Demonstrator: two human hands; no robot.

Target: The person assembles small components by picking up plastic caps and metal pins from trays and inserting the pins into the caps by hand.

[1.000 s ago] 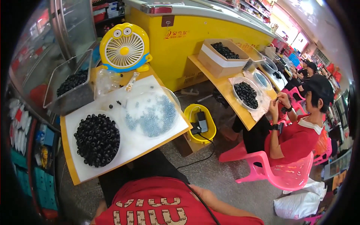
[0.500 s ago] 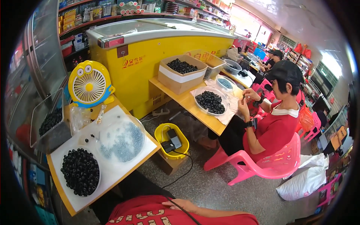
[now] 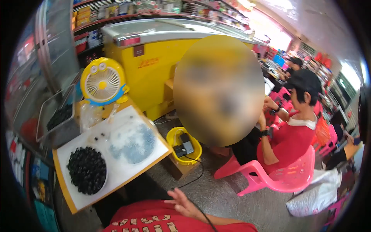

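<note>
1. A worker in a red shirt sits back from a small white-topped table [image 3: 127,176], one hand [image 3: 184,204] raised in front of the chest, fingers spread and holding nothing; which hand it is cannot be told, and the other is out of view.
2. On the table, well clear of that hand, a round tray of dark berries [image 3: 87,169] sits heaped beside a shallow dish of pale blue-grey pieces [image 3: 131,141], suggesting sorting is partly done with much fruit left.
3. A few loose berries [image 3: 98,136] lie between them.
4. A metal bin of berries [image 3: 58,116] and a yellow desk fan [image 3: 102,82] stand behind.
5. A neighbour in a red shirt [image 3: 288,141] works nearby on a pink chair [image 3: 284,176].
</note>
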